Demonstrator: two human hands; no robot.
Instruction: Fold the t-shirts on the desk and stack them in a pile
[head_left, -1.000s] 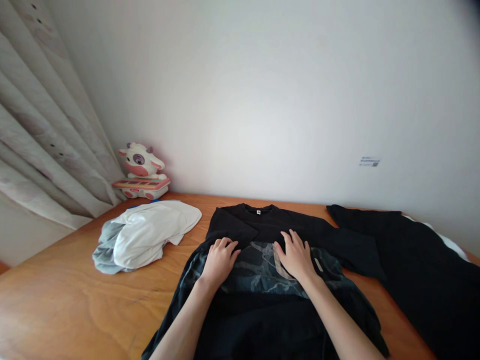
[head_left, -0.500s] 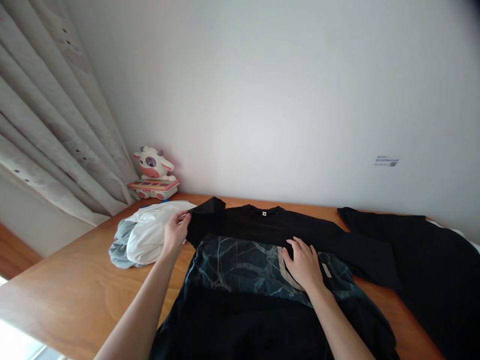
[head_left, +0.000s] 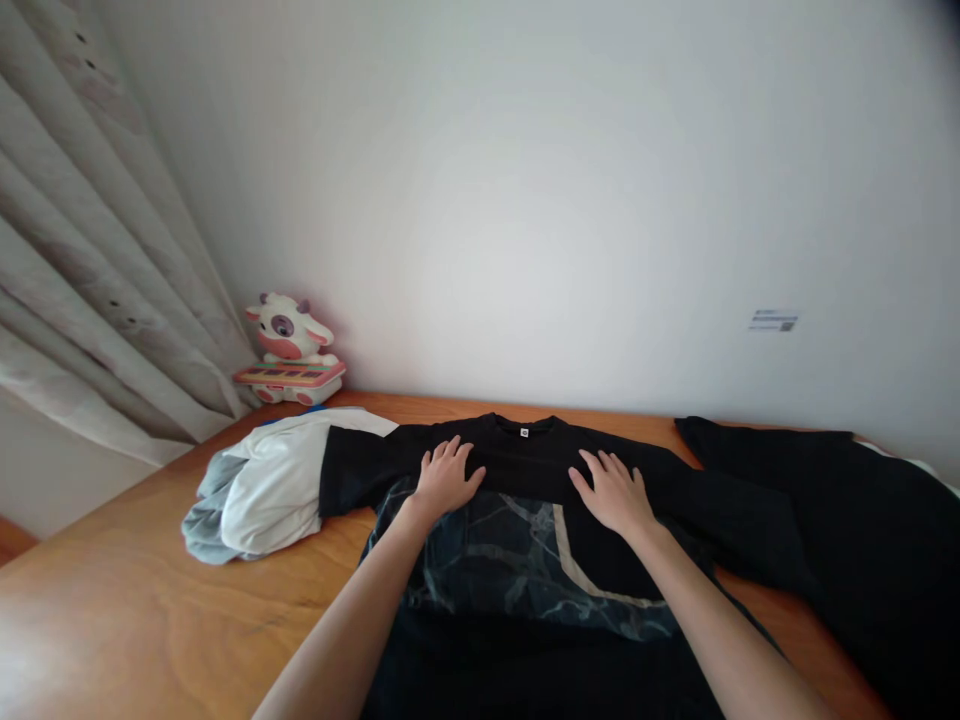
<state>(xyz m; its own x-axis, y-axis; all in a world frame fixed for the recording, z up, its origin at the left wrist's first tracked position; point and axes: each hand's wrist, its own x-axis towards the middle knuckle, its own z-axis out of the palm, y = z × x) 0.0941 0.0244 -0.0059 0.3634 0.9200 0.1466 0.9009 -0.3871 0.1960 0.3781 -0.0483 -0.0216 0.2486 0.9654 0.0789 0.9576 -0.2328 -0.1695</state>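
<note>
A black shirt [head_left: 525, 470] with a dark patterned band and a beige strip lies spread on the wooden table, its neckline toward the wall. My left hand [head_left: 446, 477] rests on the shirt's upper chest, left of the neckline, with fingers spread. To the right of the neckline, my right hand [head_left: 613, 490] lies on the black cloth, fingers also apart. Neither hand grips anything. The left sleeve [head_left: 352, 468] is stretched out flat and reaches the white clothing; the right sleeve [head_left: 750, 520] extends toward another black garment.
White and grey clothes [head_left: 274, 485] are heaped on the left of the wooden table [head_left: 150, 600]. A cow toy with a keyboard [head_left: 291, 350] stands behind them by the curtain [head_left: 97, 250]. Another black garment [head_left: 877, 540] lies at the right.
My left hand has let go of the left sleeve and moved right onto the chest. The sleeve now lies flat, extended to the left. My right hand has shifted slightly up the shirt.
</note>
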